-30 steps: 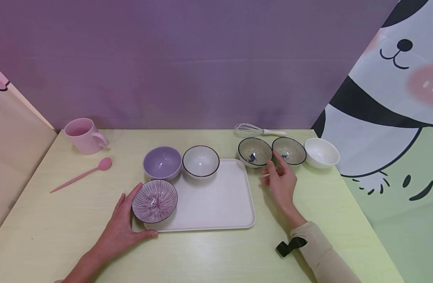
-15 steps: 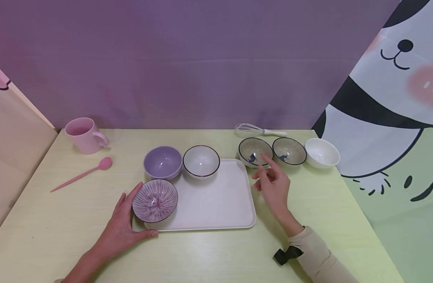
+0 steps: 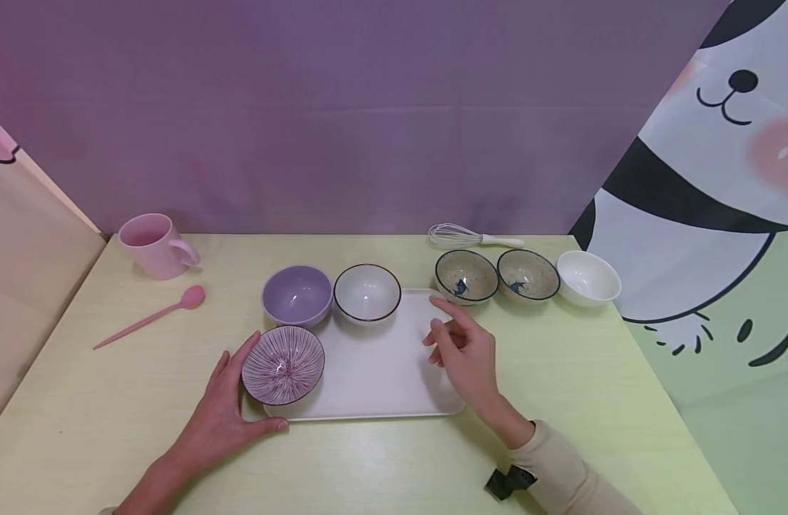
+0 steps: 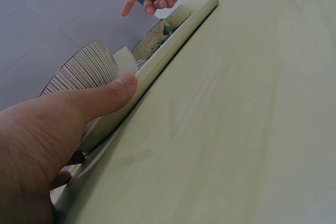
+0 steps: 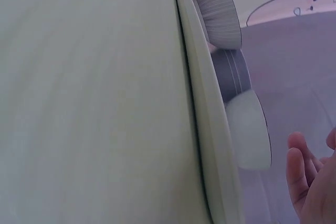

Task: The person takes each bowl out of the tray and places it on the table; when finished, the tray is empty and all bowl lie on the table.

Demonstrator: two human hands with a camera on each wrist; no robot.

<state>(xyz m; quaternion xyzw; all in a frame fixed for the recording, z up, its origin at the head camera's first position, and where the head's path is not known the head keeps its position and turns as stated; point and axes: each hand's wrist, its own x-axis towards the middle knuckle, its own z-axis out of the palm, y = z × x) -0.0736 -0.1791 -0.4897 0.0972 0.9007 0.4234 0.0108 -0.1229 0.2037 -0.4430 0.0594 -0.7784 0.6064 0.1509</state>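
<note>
In the head view, my left hand (image 3: pixel 222 413) holds the front left corner of the white tray (image 3: pixel 381 379). Its thumb lies along the front edge, and its fingers reach up beside a purple-striped bowl (image 3: pixel 283 365) on that corner. The left wrist view shows the thumb against the tray's rim. My right hand (image 3: pixel 469 355) is over the tray's right side with the index finger extended, the other fingers loosely bent and nothing held. A purple bowl (image 3: pixel 297 296) and a dark-rimmed white bowl (image 3: pixel 367 292) sit at the tray's back, behind the striped bowl.
Two speckled bowls (image 3: pixel 466 276) and a plain white bowl (image 3: pixel 588 278) stand in a row at the back right. Behind them lies a whisk (image 3: pixel 474 236). A pink mug (image 3: pixel 153 247) and a pink spoon (image 3: pixel 151 317) are on the left of the table (image 3: pixel 394 465).
My right hand has moved left and toward me, from the speckled bowls to above the tray's right side. The left hand and all the bowls have stayed in place.
</note>
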